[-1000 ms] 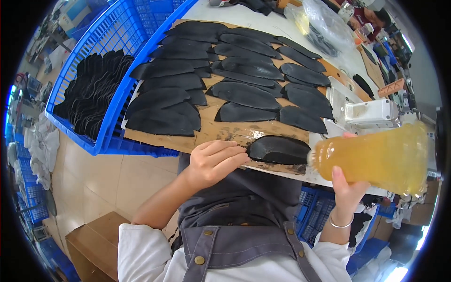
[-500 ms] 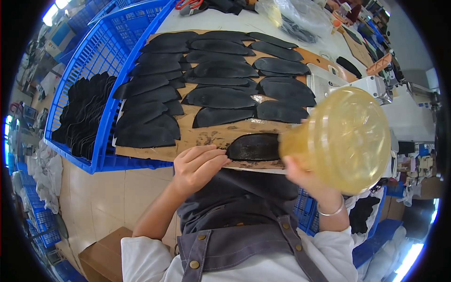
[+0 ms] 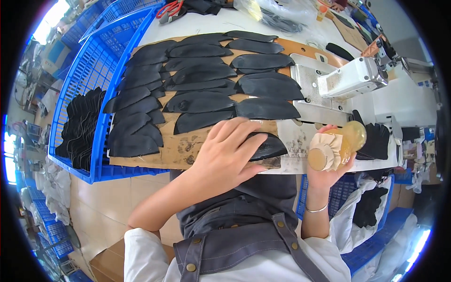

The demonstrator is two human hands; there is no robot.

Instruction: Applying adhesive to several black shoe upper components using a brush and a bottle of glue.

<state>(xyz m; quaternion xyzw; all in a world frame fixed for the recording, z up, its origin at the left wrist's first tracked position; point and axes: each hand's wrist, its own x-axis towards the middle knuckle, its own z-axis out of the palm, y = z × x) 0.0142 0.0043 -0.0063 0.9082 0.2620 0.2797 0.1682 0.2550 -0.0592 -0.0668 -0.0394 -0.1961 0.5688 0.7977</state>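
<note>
Near the front edge of the cardboard sheet [image 3: 181, 146] lies a black, leaf-shaped flat piece [image 3: 271, 148] with a shiny surface. My left hand [image 3: 230, 149] is over its left part, fingers outstretched and thumb apart, hiding that end. To the right, my right hand [image 3: 329, 175] is wrapped round a translucent yellowish bottle [image 3: 353, 136]. A pale cloth cover [image 3: 324, 149] is gathered over the bottle's mouth, which tilts towards me. Several more black flat pieces [image 3: 202, 73] lie in overlapping columns on the cardboard beyond my hands.
A blue plastic crate [image 3: 101, 155] with stacked black pieces [image 3: 81, 127] stands at the left. A white sewing machine [image 3: 350, 77] is on the right of the table. Red-handled scissors [image 3: 170, 10] and a clear plastic bag [image 3: 277, 14] lie at the back.
The bottle was raised with its base towards the view; it is now lower, further right, its cloth-covered mouth showing. My left hand has moved right, from beside the black piece to over it.
</note>
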